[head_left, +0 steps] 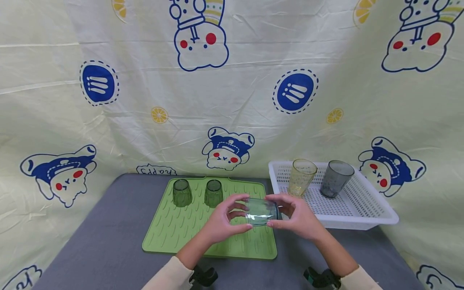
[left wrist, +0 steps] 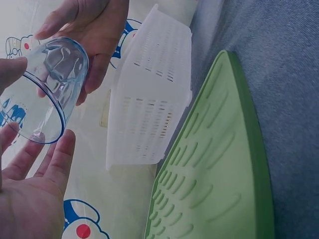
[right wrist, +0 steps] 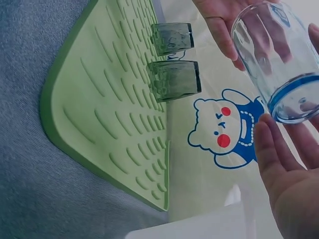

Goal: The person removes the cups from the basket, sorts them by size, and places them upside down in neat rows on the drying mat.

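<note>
Both hands hold a clear bluish drinking glass [head_left: 260, 212] on its side, raised over the right part of a green ridged drying mat [head_left: 174, 235]. My left hand [head_left: 232, 219] grips it around the mouth end, thumb below and fingers above in the head view. At the thick base end, my right hand [head_left: 295, 215] holds it between thumb and fingers. The left wrist view shows the rim of the glass [left wrist: 55, 94] facing the left palm. Two dark green glasses, one on the left [head_left: 182, 193] and one beside it [head_left: 214, 193], stand on the mat's far part.
A white perforated plastic basket [head_left: 362, 220] stands right of the mat. Inside it, a yellowish glass [head_left: 301, 177] and a grey glass [head_left: 336, 178] lean to the right. A grey cloth [head_left: 108, 237] covers the table, and a printed curtain [head_left: 246, 96] hangs behind.
</note>
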